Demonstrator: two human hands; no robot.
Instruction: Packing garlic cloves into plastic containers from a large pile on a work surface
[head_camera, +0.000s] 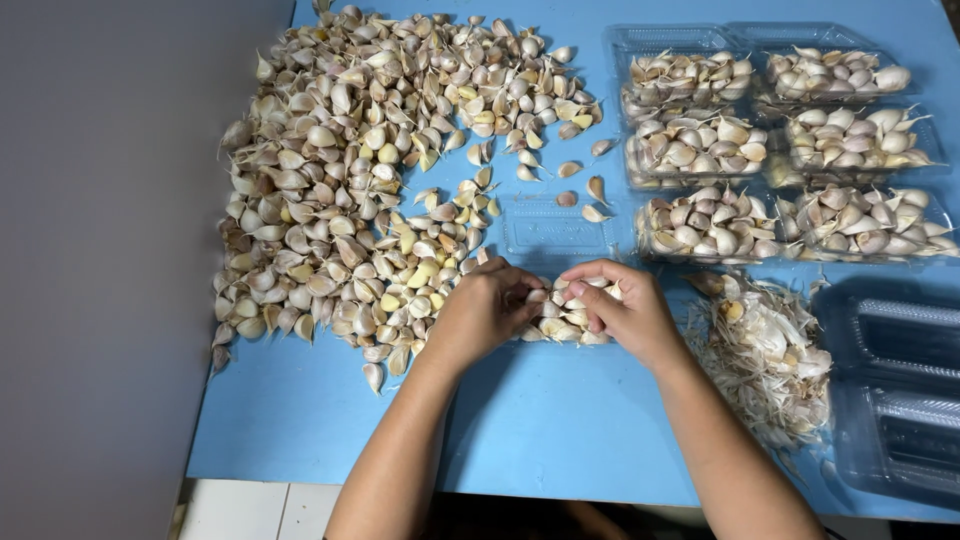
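Blue desk (520, 420) carried everything. Both hands, left hand (485, 312) and right hand (625, 308), closed their grip around a clear tray of cloves (565, 318) between them. Beyond the right hand, six filled clear trays (780, 150) looked done; left of the grip a large loose pile (350, 190) remained. Empty trays (895, 390) and papery skins (765, 355) lay right.

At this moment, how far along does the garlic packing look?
Done: six clear trays at upper right sit filled with cloves, and a heap of papery skins lies beside them. In hand: left hand and right hand both press on a filled tray. Left: a large loose clove pile and empty trays.
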